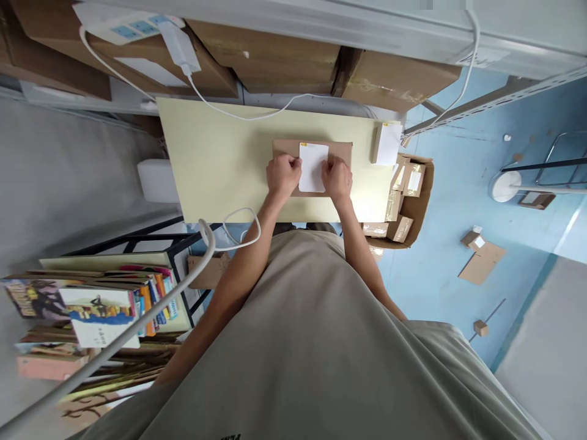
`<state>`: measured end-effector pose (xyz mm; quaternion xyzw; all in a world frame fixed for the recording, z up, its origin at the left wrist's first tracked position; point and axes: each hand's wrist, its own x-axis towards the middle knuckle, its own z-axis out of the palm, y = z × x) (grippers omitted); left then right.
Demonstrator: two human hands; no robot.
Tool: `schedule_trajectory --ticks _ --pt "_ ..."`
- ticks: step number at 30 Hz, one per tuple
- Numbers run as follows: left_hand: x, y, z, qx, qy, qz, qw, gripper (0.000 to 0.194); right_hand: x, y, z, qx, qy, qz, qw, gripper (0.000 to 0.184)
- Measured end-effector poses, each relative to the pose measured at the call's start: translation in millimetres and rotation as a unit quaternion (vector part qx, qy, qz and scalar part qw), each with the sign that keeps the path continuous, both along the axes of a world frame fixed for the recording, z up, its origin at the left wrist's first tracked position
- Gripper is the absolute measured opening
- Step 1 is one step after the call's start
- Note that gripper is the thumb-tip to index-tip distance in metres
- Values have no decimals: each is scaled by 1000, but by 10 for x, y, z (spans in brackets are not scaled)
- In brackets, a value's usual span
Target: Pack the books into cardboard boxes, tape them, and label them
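Observation:
A flat brown cardboard box (290, 146) lies on the pale yellow table in front of me. On its top sits a white label (313, 168) with a small yellow mark at its upper left corner. My left hand (283, 173) is closed at the label's left edge, thumb and fingers pinched together there. At the opposite edge my right hand (337, 177) is closed in the same way, its fingertips curled at the label's right side. Both wrists rest low over the near part of the box. I cannot tell whether the label is fully stuck down.
A stack of white labels (387, 144) stands at the table's (215, 165) right end. Beyond that edge is a large carton (428, 183) holding several small boxes. A white cable (257, 117) crosses the back, below a power strip (128, 27). Books (101, 311) fill a lower-left shelf.

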<state>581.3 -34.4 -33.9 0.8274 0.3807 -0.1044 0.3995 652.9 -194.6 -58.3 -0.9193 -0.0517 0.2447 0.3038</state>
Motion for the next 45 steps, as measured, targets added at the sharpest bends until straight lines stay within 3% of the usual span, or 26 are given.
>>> schedule_trajectory --ticks 8,13,15,20,24,37,45 --pt "6 -26 20 0 5 -6 1000 25 14 -30 -72 17 -13 1 1000 36" --pt "20 -35 34 -3 4 -2 1000 22 24 -76 -9 -30 0 10 999 33" --pt "27 -43 55 4 9 -1 1000 22 0 -59 54 -18 -28 46 998 38" --pt "33 -50 76 12 11 -7 1000 24 1 135 169 12 -90 213 973 50" --pt "28 -41 39 -3 -6 -3 1000 23 77 278 160 2 -84 267 960 53" --pt "25 -37 15 8 -12 -3 1000 24 -33 333 253 -13 -65 294 954 63" --pt "23 -16 2 -3 10 -17 1000 27 -104 396 186 -33 -61 279 958 64"
